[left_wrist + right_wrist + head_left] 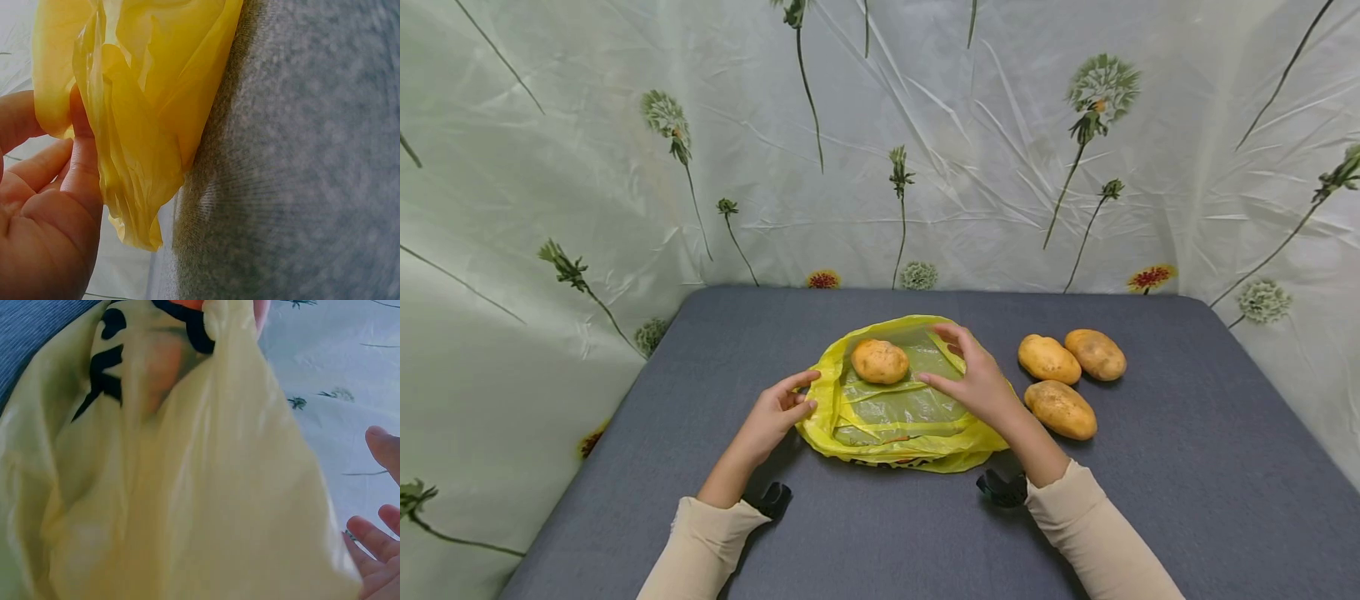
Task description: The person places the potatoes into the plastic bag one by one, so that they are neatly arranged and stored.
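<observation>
A yellow plastic bag (917, 454) lies spread on the table, its mouth facing up. One potato (880, 362) rests inside, toward the back left. My left hand (772, 419) pinches the bag's left rim between thumb and fingers; the left wrist view shows the yellow film (150, 125) folding down beside that hand. Over the right part of the bag is my right hand (977, 379), thumb and fingers spread apart, holding nothing. The right wrist view shows its fingers (369, 540) off to the side of the bag's printed wall (237, 487).
To the right of the bag, three more potatoes sit close together: one at the left (1049, 359), one behind (1096, 354) and one in front (1061, 410). A grey cloth covers the table (880, 542). A flower-printed curtain (865, 217) hangs behind and beside it.
</observation>
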`<control>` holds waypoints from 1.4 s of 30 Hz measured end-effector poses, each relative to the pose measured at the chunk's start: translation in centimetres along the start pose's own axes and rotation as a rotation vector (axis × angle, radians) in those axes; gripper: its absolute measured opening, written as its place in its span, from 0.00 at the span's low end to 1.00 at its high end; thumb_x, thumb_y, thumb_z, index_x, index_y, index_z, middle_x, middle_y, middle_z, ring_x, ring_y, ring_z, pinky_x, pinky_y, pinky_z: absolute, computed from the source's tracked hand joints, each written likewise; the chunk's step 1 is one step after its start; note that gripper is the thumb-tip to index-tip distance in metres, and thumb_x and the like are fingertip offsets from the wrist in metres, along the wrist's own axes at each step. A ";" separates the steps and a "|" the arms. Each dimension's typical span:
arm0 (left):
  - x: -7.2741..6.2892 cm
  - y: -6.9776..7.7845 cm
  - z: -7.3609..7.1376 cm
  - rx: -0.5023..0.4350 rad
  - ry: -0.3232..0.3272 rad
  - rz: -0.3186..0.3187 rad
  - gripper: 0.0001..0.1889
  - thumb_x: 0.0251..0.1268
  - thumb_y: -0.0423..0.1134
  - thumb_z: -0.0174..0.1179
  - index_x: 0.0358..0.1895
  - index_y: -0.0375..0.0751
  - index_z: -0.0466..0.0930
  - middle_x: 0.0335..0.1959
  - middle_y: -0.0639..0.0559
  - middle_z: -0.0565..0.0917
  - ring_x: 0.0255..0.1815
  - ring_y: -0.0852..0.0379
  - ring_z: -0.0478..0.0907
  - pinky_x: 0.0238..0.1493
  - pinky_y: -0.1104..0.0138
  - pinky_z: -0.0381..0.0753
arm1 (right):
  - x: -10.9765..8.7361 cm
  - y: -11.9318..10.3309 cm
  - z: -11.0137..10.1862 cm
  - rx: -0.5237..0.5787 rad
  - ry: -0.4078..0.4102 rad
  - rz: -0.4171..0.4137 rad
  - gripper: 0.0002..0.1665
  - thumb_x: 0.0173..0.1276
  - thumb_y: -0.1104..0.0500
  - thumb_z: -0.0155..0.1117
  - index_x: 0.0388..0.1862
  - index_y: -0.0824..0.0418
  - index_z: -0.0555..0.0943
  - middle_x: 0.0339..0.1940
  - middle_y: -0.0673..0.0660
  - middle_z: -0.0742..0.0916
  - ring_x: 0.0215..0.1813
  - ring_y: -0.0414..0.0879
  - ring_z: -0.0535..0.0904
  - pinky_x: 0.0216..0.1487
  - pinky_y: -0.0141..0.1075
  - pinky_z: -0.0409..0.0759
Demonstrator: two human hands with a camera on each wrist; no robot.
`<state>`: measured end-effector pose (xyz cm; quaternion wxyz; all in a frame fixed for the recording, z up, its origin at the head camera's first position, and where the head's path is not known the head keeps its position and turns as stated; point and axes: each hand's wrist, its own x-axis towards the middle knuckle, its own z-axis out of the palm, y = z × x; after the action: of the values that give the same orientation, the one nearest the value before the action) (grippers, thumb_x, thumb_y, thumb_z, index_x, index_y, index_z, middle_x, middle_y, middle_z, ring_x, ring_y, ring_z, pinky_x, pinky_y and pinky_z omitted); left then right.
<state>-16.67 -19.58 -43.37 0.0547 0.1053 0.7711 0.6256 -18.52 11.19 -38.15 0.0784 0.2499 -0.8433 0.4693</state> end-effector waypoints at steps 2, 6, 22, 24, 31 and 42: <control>0.0 0.0 0.0 0.001 -0.001 0.004 0.23 0.59 0.27 0.55 0.60 0.29 0.65 0.56 0.37 0.67 0.33 0.58 0.68 0.30 0.73 0.70 | -0.4 0.0 -0.5 -0.034 0.015 -0.007 0.41 0.54 0.57 0.68 0.64 0.64 0.60 0.61 0.59 0.69 0.62 0.52 0.63 0.58 0.44 0.63; 0.0 0.0 0.0 0.000 -0.003 0.009 0.23 0.59 0.27 0.55 0.59 0.28 0.65 0.56 0.37 0.67 0.33 0.59 0.68 0.30 0.73 0.70 | -1.1 0.3 -1.3 -0.068 0.043 -0.004 0.41 0.54 0.57 0.68 0.64 0.64 0.60 0.61 0.59 0.69 0.62 0.52 0.63 0.58 0.45 0.62; 0.0 0.0 0.1 0.005 0.007 -0.006 0.23 0.59 0.27 0.55 0.59 0.30 0.66 0.56 0.39 0.68 0.33 0.58 0.69 0.29 0.72 0.71 | -4.5 2.5 -4.6 -0.140 0.096 0.047 0.41 0.53 0.61 0.69 0.62 0.66 0.60 0.60 0.63 0.69 0.62 0.59 0.61 0.58 0.52 0.59; 0.0 0.1 0.0 0.002 0.007 -0.011 0.23 0.59 0.27 0.55 0.59 0.31 0.66 0.55 0.39 0.69 0.32 0.57 0.69 0.29 0.72 0.71 | -5.0 2.8 -5.0 -0.162 0.107 0.044 0.40 0.53 0.61 0.69 0.62 0.67 0.61 0.59 0.65 0.69 0.61 0.60 0.62 0.57 0.53 0.61; 0.0 -0.1 0.0 0.004 0.004 -0.011 0.23 0.59 0.28 0.55 0.59 0.31 0.66 0.54 0.39 0.69 0.32 0.57 0.68 0.29 0.72 0.70 | -6.9 3.9 -6.4 -0.235 0.165 0.040 0.41 0.49 0.64 0.71 0.61 0.68 0.62 0.58 0.66 0.71 0.58 0.63 0.66 0.52 0.56 0.63; -0.1 0.0 0.1 0.000 0.009 -0.016 0.23 0.60 0.27 0.55 0.60 0.31 0.66 0.51 0.40 0.69 0.32 0.57 0.68 0.29 0.72 0.70 | -9.6 5.2 -8.3 -0.262 0.201 0.090 0.41 0.47 0.64 0.73 0.59 0.67 0.64 0.55 0.65 0.72 0.55 0.62 0.68 0.55 0.43 0.64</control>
<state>-16.59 -19.53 -43.35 0.0565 0.0963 0.7722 0.6255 -13.70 23.66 -41.05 0.1732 0.1516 -0.8955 0.3808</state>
